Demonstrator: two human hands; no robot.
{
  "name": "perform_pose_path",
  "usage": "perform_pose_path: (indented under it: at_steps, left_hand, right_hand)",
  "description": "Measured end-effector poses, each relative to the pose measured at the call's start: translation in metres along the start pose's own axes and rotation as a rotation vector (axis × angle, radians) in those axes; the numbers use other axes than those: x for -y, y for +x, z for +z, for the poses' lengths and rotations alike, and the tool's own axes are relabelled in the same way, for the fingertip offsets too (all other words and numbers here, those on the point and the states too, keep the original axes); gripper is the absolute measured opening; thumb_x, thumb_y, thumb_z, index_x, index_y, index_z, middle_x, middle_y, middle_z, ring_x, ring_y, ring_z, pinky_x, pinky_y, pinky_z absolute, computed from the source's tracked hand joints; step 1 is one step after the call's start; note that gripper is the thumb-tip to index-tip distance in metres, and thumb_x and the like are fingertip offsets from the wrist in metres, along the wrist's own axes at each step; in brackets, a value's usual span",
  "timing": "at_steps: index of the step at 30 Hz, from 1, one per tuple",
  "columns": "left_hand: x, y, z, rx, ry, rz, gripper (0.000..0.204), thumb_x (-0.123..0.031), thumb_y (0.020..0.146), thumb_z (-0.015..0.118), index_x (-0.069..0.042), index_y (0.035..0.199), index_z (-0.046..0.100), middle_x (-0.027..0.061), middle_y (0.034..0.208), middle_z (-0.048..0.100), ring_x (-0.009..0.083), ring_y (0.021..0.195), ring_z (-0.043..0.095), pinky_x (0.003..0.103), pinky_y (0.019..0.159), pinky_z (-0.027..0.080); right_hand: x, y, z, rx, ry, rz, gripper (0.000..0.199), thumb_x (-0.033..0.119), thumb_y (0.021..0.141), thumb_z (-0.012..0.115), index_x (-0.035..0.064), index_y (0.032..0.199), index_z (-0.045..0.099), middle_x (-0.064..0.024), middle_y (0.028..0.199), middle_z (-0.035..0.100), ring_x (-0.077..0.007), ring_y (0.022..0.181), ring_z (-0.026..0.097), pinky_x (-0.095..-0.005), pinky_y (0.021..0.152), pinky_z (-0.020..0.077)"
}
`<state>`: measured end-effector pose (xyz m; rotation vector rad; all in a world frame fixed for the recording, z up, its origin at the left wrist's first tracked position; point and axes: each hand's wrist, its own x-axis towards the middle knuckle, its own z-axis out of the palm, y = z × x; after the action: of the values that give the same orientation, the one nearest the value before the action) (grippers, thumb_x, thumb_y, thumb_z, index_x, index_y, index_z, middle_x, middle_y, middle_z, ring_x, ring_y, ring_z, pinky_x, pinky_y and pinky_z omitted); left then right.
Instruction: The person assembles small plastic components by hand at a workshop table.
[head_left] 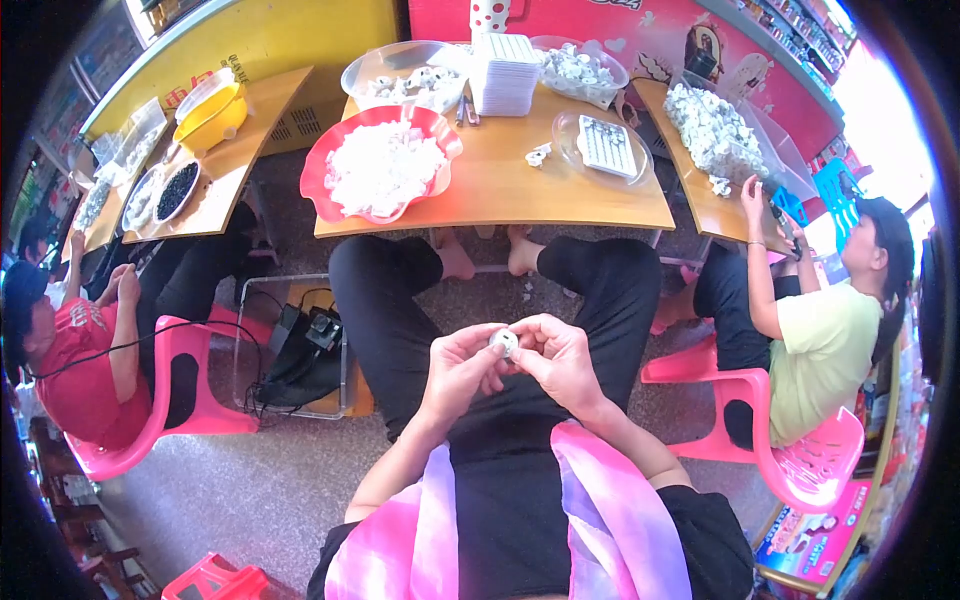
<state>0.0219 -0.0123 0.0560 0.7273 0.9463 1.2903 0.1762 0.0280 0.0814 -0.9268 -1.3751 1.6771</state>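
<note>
A small round white part (504, 341) with dark spots on its face is pinched between both my hands above my lap. My left hand (463, 368) grips it from the left with thumb and fingertips. From the other side, the thumb and fingers of my right hand (558, 362) close on the same piece. Beyond my knees stands a wooden table (500, 205). On it, a red scalloped bowl (312, 168) holds a heap of white pieces. A clear dish (568, 150) carries a white tray of small parts (607, 146), with a few loose white pieces (538, 155) beside it.
Stacked white trays (505, 75), clear tubs (360, 72) of parts and a spotted cup (489, 14) stand at the table's back. A clear bin (290, 400) with black items sits on the floor. Co-workers sit left (85, 350) and right (815, 340) on pink chairs.
</note>
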Motion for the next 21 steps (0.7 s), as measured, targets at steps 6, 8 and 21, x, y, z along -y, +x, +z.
perform_pose_path:
  at_steps: [6, 8, 21]
  left_hand:
    - [0.011, 0.006, 0.003, -0.095, 0.368, 0.257, 0.023, -0.008, 0.089, 0.058, 0.0, 0.11, 0.064, 0.0067, 0.079, 0.069, 0.0078, 0.062, 0.064, 0.018, 0.047, 0.047]
    - [0.011, 0.016, -0.006, -0.013, 0.272, 0.011, 0.024, -0.007, 0.089, 0.057, 0.001, 0.111, 0.063, 0.0059, 0.079, 0.069, 0.0081, 0.06, 0.063, 0.019, 0.047, 0.047]
    - [0.063, 0.048, -0.066, 0.055, 0.059, -0.187, 0.052, -0.013, 0.091, 0.058, 0.008, 0.135, 0.038, 0.0152, 0.087, 0.068, 0.017, 0.064, 0.065, 0.025, 0.055, 0.051]
  right_hand:
    - [-0.028, 0.011, -0.003, -0.081, 0.008, -0.019, 0.012, -0.004, 0.088, 0.057, -0.002, 0.099, 0.058, -0.0044, 0.082, 0.064, -0.006, 0.066, 0.059, -0.0221, 0.062, 0.0538]
    - [-0.046, 0.02, -0.017, -0.035, 0.098, 0.062, 0.016, -0.007, 0.084, 0.059, -0.0016, 0.1, 0.06, -0.0054, 0.084, 0.065, -0.007, 0.067, 0.061, -0.0188, 0.057, 0.0498]
    - [0.126, 0.24, -0.132, -0.248, 0.065, -0.251, 0.012, -0.002, 0.083, 0.056, -0.0013, 0.095, 0.054, -0.0082, 0.071, 0.059, -0.0129, 0.059, 0.058, -0.0236, 0.051, 0.0484]
